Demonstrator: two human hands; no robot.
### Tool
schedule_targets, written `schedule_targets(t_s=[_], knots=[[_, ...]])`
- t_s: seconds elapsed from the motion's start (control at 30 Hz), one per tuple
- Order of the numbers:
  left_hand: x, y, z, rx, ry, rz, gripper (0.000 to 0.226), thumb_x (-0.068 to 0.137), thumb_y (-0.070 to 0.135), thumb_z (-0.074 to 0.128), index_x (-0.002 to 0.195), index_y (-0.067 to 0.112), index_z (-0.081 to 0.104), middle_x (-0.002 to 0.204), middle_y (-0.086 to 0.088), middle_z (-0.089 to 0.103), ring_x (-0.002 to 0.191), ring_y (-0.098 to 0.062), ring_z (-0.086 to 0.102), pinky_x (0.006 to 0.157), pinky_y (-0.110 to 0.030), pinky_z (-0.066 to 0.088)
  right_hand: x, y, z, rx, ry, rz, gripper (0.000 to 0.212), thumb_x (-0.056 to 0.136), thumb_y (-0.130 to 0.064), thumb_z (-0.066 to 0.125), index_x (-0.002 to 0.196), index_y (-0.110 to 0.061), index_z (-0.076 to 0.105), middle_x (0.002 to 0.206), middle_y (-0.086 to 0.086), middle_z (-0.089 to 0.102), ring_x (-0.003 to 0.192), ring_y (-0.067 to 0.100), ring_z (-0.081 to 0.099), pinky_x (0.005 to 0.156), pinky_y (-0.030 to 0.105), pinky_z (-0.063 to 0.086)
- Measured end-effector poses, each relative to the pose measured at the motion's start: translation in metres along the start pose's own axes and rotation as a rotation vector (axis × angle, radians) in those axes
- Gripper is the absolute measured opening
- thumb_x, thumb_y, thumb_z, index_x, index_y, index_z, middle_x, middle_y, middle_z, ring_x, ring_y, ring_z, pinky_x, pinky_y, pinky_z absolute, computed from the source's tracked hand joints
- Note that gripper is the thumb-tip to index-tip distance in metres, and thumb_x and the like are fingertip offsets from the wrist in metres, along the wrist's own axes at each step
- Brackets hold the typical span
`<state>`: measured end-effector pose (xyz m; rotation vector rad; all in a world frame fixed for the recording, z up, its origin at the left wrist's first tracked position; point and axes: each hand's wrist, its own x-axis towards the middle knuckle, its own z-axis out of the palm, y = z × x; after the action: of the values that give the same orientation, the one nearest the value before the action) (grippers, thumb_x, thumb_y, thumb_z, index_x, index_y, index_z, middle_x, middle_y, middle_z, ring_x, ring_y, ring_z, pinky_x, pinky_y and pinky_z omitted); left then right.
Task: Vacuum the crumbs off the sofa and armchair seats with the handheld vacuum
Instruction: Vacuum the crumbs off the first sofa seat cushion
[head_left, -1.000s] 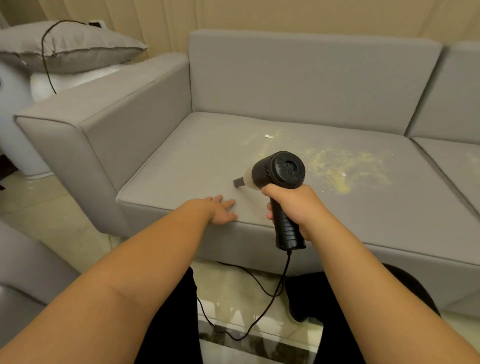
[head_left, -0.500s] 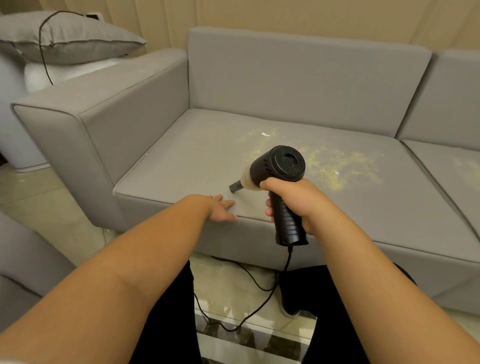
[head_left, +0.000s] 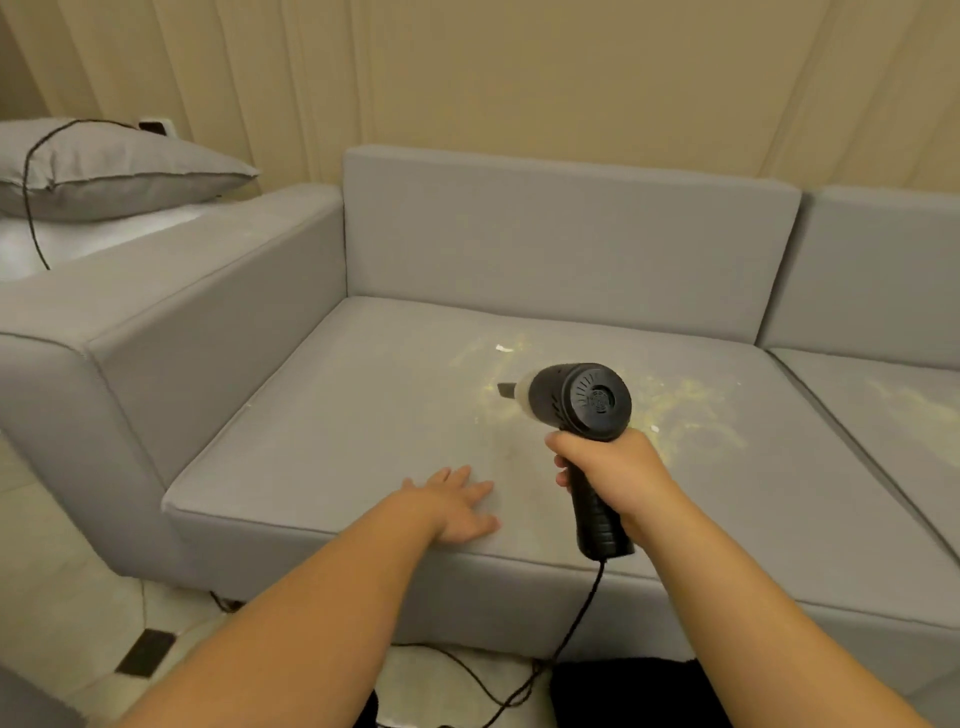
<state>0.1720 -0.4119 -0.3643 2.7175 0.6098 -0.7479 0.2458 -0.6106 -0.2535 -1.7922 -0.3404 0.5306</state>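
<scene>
A black handheld vacuum (head_left: 584, 402) hovers over the grey sofa seat (head_left: 353, 415), its small nozzle pointing left and away from me at the edge of the crumbs. My right hand (head_left: 615, 475) grips its ribbed handle. Yellow crumbs (head_left: 685, 410) are scattered across the seat to the right of the vacuum, with a white scrap (head_left: 503, 348) further back. More crumbs (head_left: 914, 405) lie on the neighbouring seat at the right. My left hand (head_left: 457, 504) rests flat on the seat near its front edge, fingers spread.
The vacuum's black cord (head_left: 566, 644) hangs from the handle down to the floor between my legs. The sofa's left armrest (head_left: 171, 312) borders the seat. A grey cushion (head_left: 104, 166) with a dark cable lies beyond it. A dark floor socket (head_left: 145, 652) sits lower left.
My view has tilted up and come closer to the sofa. The vacuum has moved forward toward the crumbs. My left hand stays flat on the seat.
</scene>
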Motion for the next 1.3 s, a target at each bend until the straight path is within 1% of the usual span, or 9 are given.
schedule_targets(t_s=[0.07, 0.23, 0.4, 0.53, 0.7, 0.87, 1.03, 1.2, 1.3], knots=[[0.012, -0.002, -0.008, -0.001, 0.026, -0.008, 0.074, 0.100, 0.070, 0.030, 0.163, 0.044, 0.002, 0.172, 0.007, -0.014, 0.159, -0.023, -0.010, 0.121, -0.068, -0.002, 0.032, -0.011, -0.005, -0.007, 0.058, -0.033, 0.013, 0.086, -0.014, 0.080, 0.096, -0.015, 0.071, 0.091, 0.018, 0.077, 0.072, 0.019, 0.072, 0.076, 0.041, 0.059], [0.065, -0.025, -0.035, -0.081, 0.092, -0.049, 0.072, 0.100, 0.070, 0.031, 0.162, 0.048, -0.001, 0.172, 0.009, -0.016, 0.159, -0.022, -0.012, 0.122, -0.066, -0.003, 0.141, -0.027, 0.000, 0.169, 0.151, 0.005, 0.023, 0.087, -0.016, 0.080, 0.107, -0.010, 0.070, 0.091, 0.013, 0.075, 0.070, 0.021, 0.071, 0.076, 0.040, 0.059], [0.111, -0.037, -0.041, -0.084, 0.127, -0.063, 0.070, 0.101, 0.070, 0.028, 0.160, 0.051, -0.004, 0.170, 0.010, -0.020, 0.158, -0.020, -0.016, 0.122, -0.066, -0.003, 0.235, -0.021, 0.017, 0.169, 0.162, 0.050, 0.017, 0.086, -0.014, 0.077, 0.100, -0.012, 0.069, 0.086, 0.012, 0.072, 0.068, 0.023, 0.068, 0.074, 0.039, 0.058], [0.138, -0.053, -0.046, -0.079, 0.146, -0.105, 0.072, 0.100, 0.073, 0.024, 0.159, 0.052, -0.012, 0.169, 0.011, -0.026, 0.157, -0.021, -0.020, 0.120, -0.069, -0.003, 0.281, -0.016, 0.024, 0.160, 0.181, 0.059, 0.011, 0.085, -0.013, 0.075, 0.093, -0.012, 0.068, 0.082, 0.011, 0.070, 0.067, 0.024, 0.067, 0.070, 0.036, 0.055], [0.160, -0.065, -0.053, -0.116, 0.195, -0.117, 0.076, 0.098, 0.075, 0.021, 0.157, 0.050, -0.019, 0.167, 0.015, -0.028, 0.157, -0.019, -0.021, 0.120, -0.069, -0.002, 0.316, -0.011, 0.027, 0.159, 0.227, 0.063, 0.013, 0.084, -0.016, 0.076, 0.094, -0.014, 0.068, 0.082, 0.009, 0.071, 0.066, 0.021, 0.069, 0.071, 0.035, 0.057], [0.177, -0.061, -0.055, -0.120, 0.205, -0.150, 0.076, 0.096, 0.077, 0.019, 0.156, 0.052, -0.020, 0.168, 0.015, -0.027, 0.157, -0.019, -0.021, 0.118, -0.072, -0.006, 0.336, -0.014, 0.025, 0.202, 0.186, 0.087, 0.010, 0.089, -0.014, 0.075, 0.095, -0.014, 0.067, 0.083, 0.009, 0.070, 0.069, 0.021, 0.068, 0.072, 0.036, 0.059], [0.180, -0.065, -0.060, -0.132, 0.218, -0.161, 0.076, 0.098, 0.074, 0.020, 0.158, 0.048, -0.018, 0.170, 0.014, -0.021, 0.157, -0.018, -0.018, 0.120, -0.070, -0.004, 0.355, -0.023, 0.036, 0.202, 0.141, 0.102, 0.019, 0.088, -0.016, 0.075, 0.105, -0.009, 0.069, 0.084, 0.010, 0.070, 0.068, 0.021, 0.067, 0.070, 0.034, 0.058], [0.175, -0.076, -0.059, -0.149, 0.213, -0.199, 0.081, 0.098, 0.074, 0.021, 0.162, 0.038, -0.014, 0.170, 0.015, -0.020, 0.158, -0.017, -0.017, 0.119, -0.070, -0.004, 0.359, -0.034, 0.066, 0.127, 0.024, 0.090, 0.028, 0.086, -0.018, 0.077, 0.112, -0.009, 0.069, 0.087, 0.012, 0.073, 0.069, 0.022, 0.070, 0.073, 0.037, 0.061], [0.173, -0.080, -0.061, -0.150, 0.203, -0.209, 0.082, 0.099, 0.074, 0.021, 0.164, 0.034, -0.010, 0.169, 0.016, -0.021, 0.158, -0.016, -0.016, 0.120, -0.070, -0.003, 0.354, -0.042, 0.083, 0.098, -0.054, 0.065, 0.026, 0.086, -0.017, 0.076, 0.111, -0.009, 0.070, 0.082, 0.011, 0.073, 0.066, 0.021, 0.069, 0.073, 0.037, 0.061]])
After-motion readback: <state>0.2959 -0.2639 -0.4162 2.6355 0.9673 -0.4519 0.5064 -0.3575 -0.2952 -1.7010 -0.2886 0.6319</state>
